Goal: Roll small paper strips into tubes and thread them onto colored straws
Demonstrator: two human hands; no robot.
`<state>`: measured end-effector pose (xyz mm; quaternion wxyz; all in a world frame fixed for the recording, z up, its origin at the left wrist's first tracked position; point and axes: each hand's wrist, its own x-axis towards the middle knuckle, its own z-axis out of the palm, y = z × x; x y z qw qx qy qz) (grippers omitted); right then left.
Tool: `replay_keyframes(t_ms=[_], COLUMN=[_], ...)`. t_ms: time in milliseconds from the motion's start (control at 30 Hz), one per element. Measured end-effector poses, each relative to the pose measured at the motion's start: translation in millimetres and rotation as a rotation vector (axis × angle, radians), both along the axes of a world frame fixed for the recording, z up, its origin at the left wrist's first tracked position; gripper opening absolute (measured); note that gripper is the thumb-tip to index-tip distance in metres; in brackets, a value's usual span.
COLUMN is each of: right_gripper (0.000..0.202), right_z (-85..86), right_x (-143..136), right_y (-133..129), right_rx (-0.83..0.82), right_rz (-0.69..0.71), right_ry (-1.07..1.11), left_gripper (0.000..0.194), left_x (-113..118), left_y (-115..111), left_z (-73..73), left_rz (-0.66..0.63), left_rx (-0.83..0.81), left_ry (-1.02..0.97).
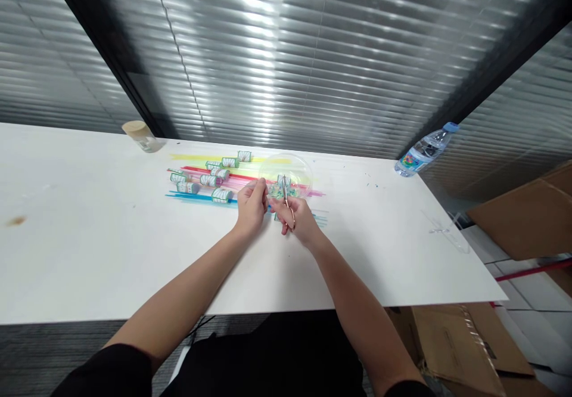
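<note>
My right hand (pixel 296 217) grips a pair of small scissors (pixel 286 192), blades pointing away from me over a clear plastic bowl (pixel 304 167). Small green and bluish bits lie in the bowl. Just left of the scissors, my left hand (pixel 252 204) is closed in a pinch, and what it holds cannot be made out. Around and behind both hands lie thin straight strips in bundles: yellow strips (pixel 187 157) at the back, red strips (pixel 192 169) in the middle and blue strips (pixel 179 195) nearest me. Several printed paper labels (pixel 222 195) are wrapped round or resting on them.
A water bottle (pixel 424 151) leans at the back right table corner. A cup with a tan lid (pixel 142 136) stands tilted at the back left. Clear plastic scraps (pixel 447 230) lie near the right edge. Cardboard boxes (pixel 456 340) sit below; blinds (pixel 268 57) rise behind.
</note>
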<state>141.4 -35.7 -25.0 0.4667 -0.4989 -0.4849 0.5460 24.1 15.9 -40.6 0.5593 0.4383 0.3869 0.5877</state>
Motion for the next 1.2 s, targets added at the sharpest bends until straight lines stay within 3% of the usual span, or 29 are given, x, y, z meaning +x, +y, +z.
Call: replay_keyframes(t_ms=[400, 833, 1200], right_gripper=[0.046, 0.045, 0.047], right_z=[1.1, 7.6, 10.5], right_x=[1, 2, 1], right_y=[1, -2, -3], right_rx=[0.014, 0.018, -0.001], right_rz=[-0.036, -0.045, -0.005], right_ry=[-0.014, -0.002, -0.015], left_gripper=[0.046, 0.048, 0.049], left_x=[1, 1, 0], left_y=[-4, -4, -2], left_z=[4.6, 7.0, 2.9], left_rz=[-0.045, 0.011, -0.029], left_rx=[0.059, 0.014, 0.047], left_ry=[0.024, 0.000, 0.011])
